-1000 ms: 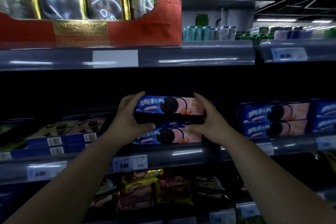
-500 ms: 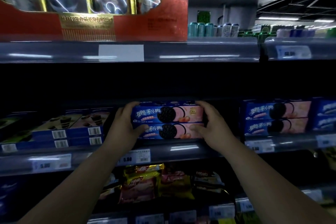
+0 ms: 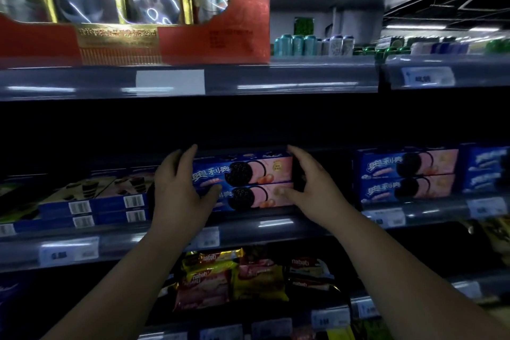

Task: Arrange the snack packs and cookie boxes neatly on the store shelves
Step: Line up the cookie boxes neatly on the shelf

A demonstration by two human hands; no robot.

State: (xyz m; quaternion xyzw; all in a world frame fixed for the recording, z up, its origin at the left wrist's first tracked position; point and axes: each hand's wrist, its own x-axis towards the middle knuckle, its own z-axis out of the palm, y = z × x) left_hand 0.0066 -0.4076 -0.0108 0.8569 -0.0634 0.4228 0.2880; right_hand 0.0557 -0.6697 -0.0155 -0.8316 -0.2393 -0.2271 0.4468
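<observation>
Judge the top cookie box (image 3: pixel 242 171) light, stiff cardboard, its contents brittle; take it by the short ends, not the glossy face. It lies on the lower cookie box (image 3: pixel 248 199) on the shelf (image 3: pixel 276 222), at 3 o'clock of your left hand (image 3: pixel 179 190), 9 o'clock of your right hand (image 3: pixel 311 182): both spread, straight fingers against its ends.
</observation>
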